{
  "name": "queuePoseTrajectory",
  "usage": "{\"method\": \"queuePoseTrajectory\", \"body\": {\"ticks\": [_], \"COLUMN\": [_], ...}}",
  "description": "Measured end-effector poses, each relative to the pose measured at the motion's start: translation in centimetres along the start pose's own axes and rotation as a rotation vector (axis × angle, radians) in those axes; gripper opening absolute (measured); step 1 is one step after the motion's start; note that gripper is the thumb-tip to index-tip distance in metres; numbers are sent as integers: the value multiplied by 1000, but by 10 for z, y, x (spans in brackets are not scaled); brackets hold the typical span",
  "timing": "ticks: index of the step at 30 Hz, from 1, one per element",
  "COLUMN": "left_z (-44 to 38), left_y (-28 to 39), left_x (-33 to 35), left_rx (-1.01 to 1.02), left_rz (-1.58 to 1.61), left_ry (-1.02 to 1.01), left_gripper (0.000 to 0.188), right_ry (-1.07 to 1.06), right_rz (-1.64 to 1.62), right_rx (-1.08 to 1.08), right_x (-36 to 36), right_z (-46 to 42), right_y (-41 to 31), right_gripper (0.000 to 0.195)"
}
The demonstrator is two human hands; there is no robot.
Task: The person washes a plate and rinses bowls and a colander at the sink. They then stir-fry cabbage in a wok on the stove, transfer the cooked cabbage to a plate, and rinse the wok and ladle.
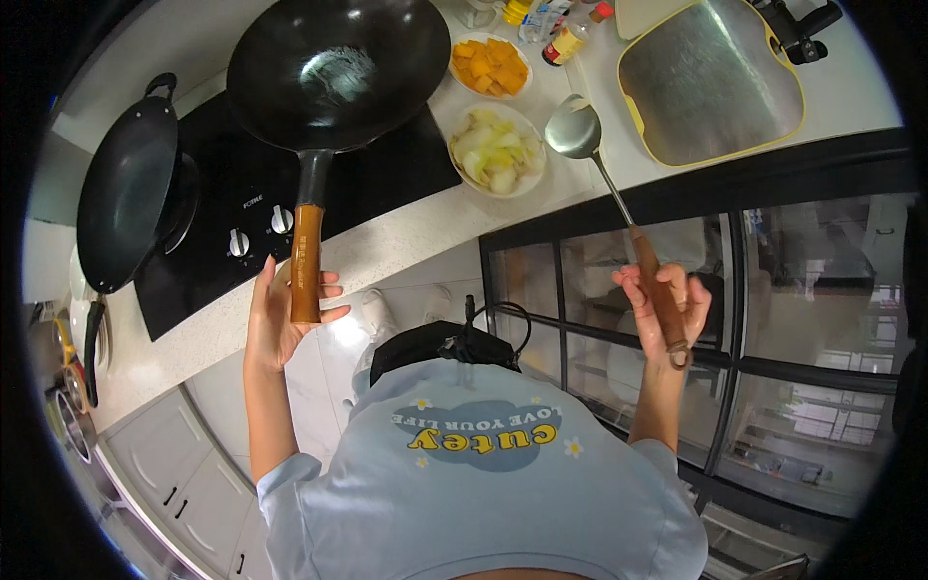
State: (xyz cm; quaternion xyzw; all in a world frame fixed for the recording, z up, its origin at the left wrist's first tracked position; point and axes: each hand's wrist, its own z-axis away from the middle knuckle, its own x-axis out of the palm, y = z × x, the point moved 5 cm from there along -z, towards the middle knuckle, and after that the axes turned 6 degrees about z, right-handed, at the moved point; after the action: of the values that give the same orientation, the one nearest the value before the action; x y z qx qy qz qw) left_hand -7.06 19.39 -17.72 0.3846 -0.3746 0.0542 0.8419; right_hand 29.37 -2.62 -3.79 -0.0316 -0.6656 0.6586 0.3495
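Observation:
The brown wooden handle of a dark wok (337,72) lies across my left hand (279,319), whose spread fingers show loosely on its far side. This wok is over the black cooktop (210,225). My right hand (667,304) holds the wooden handle of a metal wok spatula (575,129) in a loose grip, with the spatula's bowl-like head up at the counter. Between wok and spatula stand a plate of cut pale green and white vegetables (496,151) and a bowl of orange chunks (490,67).
A second black pan (130,196) stands tilted at the cooktop's left side. A yellow-rimmed metal board (714,83) and a sauce bottle with a red cap (569,43) are on the counter at right. Black-framed glass doors (732,290) lie below the counter.

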Motion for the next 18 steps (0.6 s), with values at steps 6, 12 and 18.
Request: {"method": "queuePoseTrajectory", "body": {"ticks": [6,12,18], "left_z": [7,18,36], "left_y": [0,-6,-65], "left_x": [-11,-5,-21], "left_rx": [40,76,128], "left_rz": [-210,-301,-220], "left_ry": [18,35,-106], "left_gripper": [72,67,73], "right_ry": [64,92,146], "right_rz": [391,320,281], "right_rx": [234,261,346], "right_x": [4,-17,-52], "right_z": [29,53,57], "right_y": [17,54,86], "right_gripper": [44,65,34]}}
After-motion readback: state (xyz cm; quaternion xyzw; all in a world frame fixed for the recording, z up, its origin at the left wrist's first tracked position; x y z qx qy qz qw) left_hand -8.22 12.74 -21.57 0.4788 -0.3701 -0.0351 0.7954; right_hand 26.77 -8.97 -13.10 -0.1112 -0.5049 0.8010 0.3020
